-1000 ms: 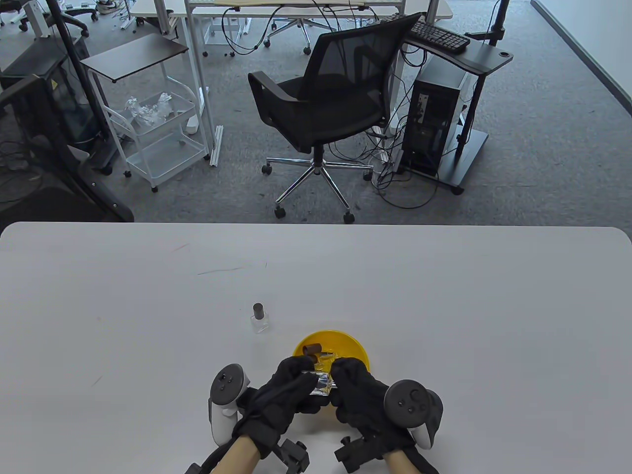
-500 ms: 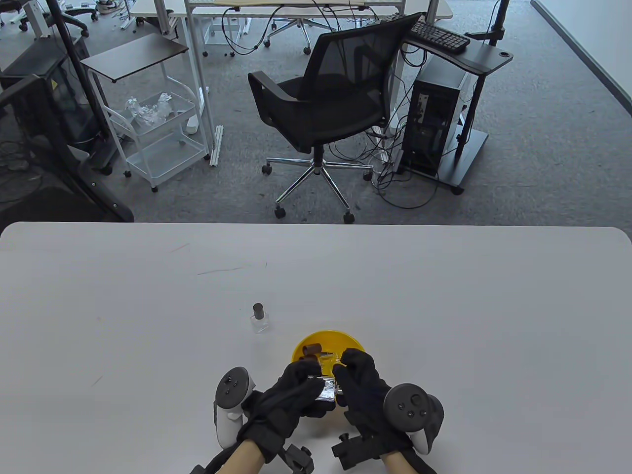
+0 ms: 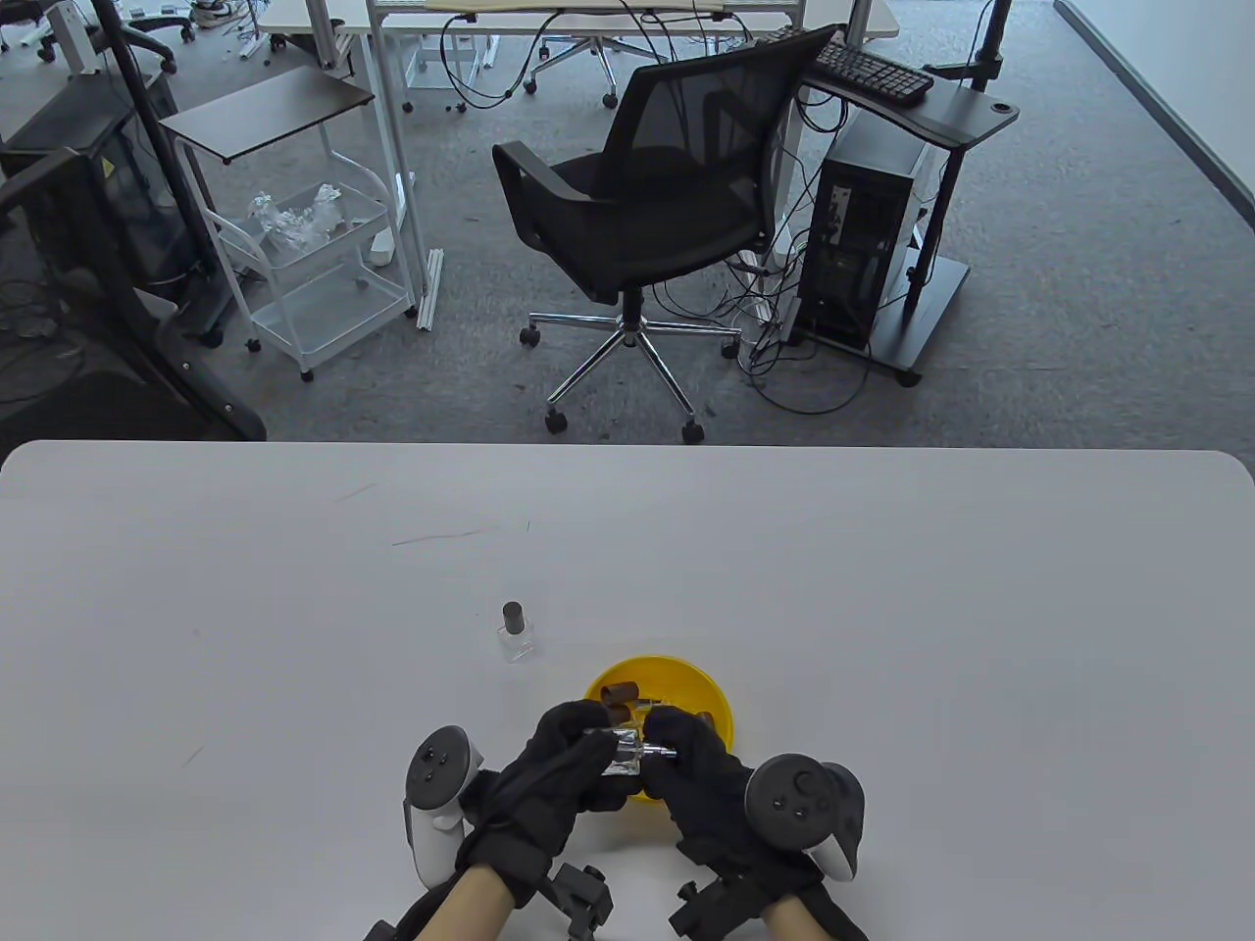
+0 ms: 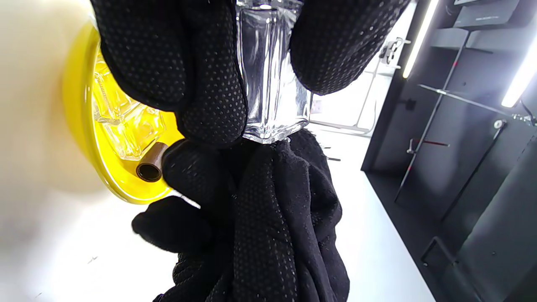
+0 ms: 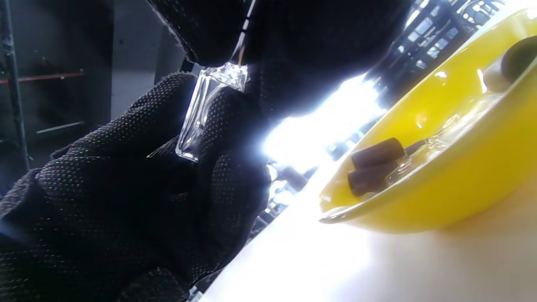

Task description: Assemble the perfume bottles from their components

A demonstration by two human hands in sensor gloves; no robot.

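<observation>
1. The bowl point(image 3: 708, 686) sits on the bench point(image 3: 882, 608) near the middle of its front edge.
2. The capped bottle point(image 3: 514, 632) stands just behind and left of the bowl.
3. Both hands meet over the bowl's front rim: left hand point(image 3: 554, 779) on the left, right hand point(image 3: 701, 784) on the right, a bottle point(image 3: 624, 755) between them.
4. Caps point(image 5: 371, 165) lie in the bowl.

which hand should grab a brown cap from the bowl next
Probably the right hand. The left hand grips the clear glass bottle and steadies it. The right hand only pinches the small sprayer part at the neck, and it sits nearer the brown caps in the yellow bowl.
</observation>
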